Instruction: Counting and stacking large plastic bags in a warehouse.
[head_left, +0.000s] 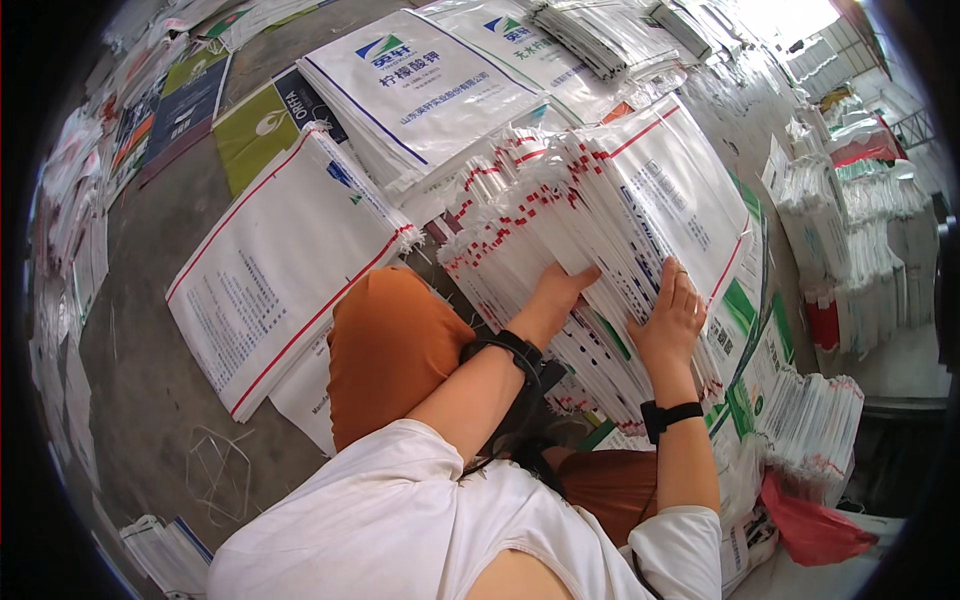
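Note:
A thick bundle of white woven sacks (560, 215) leans in front of me, its many folded edges fanned out and marked with red. My left hand (558, 292) is at the near edges of this bundle, thumb along the sacks and the other fingers partly hidden among them; it appears to grip some. Against the printed face of the top sack (680, 195), near its lower edge, my right hand (672, 318) lies flat with fingers stretched out. Left of my raised knee lies a separate stack of white sacks (285, 270) with red stripes.
Farther off lies a stack of white sacks with blue print (425, 95). Green and navy sacks (262, 130) spread over the grey floor. Tall piles of bundled sacks (880, 235) stand at right, near a red bag (815, 525). Loose strapping (220, 480) lies at left.

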